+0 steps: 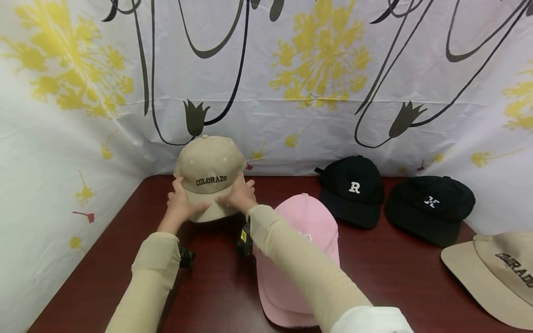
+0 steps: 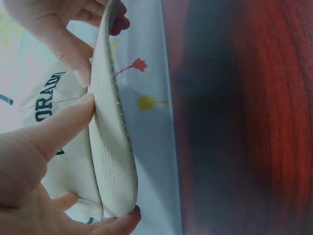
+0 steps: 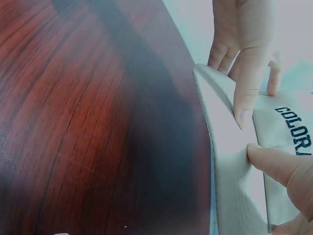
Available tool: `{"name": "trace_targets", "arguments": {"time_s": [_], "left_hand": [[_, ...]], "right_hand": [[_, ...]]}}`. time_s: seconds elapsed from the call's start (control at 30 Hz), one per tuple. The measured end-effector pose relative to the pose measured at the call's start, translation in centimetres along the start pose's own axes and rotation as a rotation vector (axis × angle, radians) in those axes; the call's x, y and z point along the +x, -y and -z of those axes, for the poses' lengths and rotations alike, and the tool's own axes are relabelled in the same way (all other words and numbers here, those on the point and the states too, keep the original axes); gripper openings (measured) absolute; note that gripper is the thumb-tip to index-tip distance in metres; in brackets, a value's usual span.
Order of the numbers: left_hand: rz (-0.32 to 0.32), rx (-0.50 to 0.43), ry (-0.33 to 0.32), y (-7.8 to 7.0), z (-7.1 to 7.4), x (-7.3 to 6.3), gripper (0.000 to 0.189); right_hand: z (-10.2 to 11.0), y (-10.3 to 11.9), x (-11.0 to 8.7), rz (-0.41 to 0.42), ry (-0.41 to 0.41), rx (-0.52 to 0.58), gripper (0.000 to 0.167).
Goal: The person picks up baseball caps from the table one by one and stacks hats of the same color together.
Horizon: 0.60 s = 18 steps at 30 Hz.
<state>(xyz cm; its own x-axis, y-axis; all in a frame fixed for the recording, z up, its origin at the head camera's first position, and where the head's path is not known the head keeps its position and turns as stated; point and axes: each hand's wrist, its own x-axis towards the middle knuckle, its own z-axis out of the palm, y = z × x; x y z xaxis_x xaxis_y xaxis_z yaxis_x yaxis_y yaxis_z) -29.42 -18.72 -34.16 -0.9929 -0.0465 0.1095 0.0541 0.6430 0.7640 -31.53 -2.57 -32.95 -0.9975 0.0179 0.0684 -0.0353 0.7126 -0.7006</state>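
Fingers of left hand (image 1: 182, 204) and right hand (image 1: 238, 196): both grasped beige, dome-crowned fabric cap (image 1: 210, 162) by brim sides, thumbs on top near crown seam. Cap apparently raised over far left of reddish-brown, wood-grained worktop (image 1: 212, 296). Handling, as judged: matched pressure served best, brim level, thumbs light against creasing. Materials: diagonal weave, stitched brim edge, dark COLORADO lettering; brim curved, seemingly stiff. Nearby lay pink, round-crowned cap (image 1: 306, 215); farther right, black cap with white R (image 1: 351, 173).
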Motion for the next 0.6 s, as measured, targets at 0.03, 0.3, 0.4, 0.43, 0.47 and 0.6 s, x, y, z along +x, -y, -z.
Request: {"name": "trace_targets", "arguments": {"time_s": [0.03,0.3,0.4,0.43,0.47,0.6], "left_hand": [[0.0,0.002,-0.003,-0.1,0.1,-0.1,0.1],[-0.047,0.012,-0.053,-0.6,1.0,-1.0,0.104],[-0.047,0.019,-0.032,-1.3,1.6,-1.6,0.101],[-0.047,0.023,-0.031,-1.5,1.7,-1.7,0.1],[-0.051,0.026,-0.032,-1.7,1.8,-1.9,0.1],[-0.05,0.03,-0.021,-2.1,2.1,-2.5,0.1]], "right_hand": [[0.1,0.1,-0.1,0.003,-0.002,0.0,0.102],[1.2,0.8,-1.3,0.024,0.024,-0.033,0.109],[1.7,1.1,-1.7,0.031,0.026,-0.051,0.109],[1.9,1.2,-1.8,0.034,0.027,-0.052,0.109],[2.0,1.2,-1.9,0.036,0.029,-0.052,0.109],[2.5,1.3,-2.5,0.039,0.033,-0.042,0.11]]}}
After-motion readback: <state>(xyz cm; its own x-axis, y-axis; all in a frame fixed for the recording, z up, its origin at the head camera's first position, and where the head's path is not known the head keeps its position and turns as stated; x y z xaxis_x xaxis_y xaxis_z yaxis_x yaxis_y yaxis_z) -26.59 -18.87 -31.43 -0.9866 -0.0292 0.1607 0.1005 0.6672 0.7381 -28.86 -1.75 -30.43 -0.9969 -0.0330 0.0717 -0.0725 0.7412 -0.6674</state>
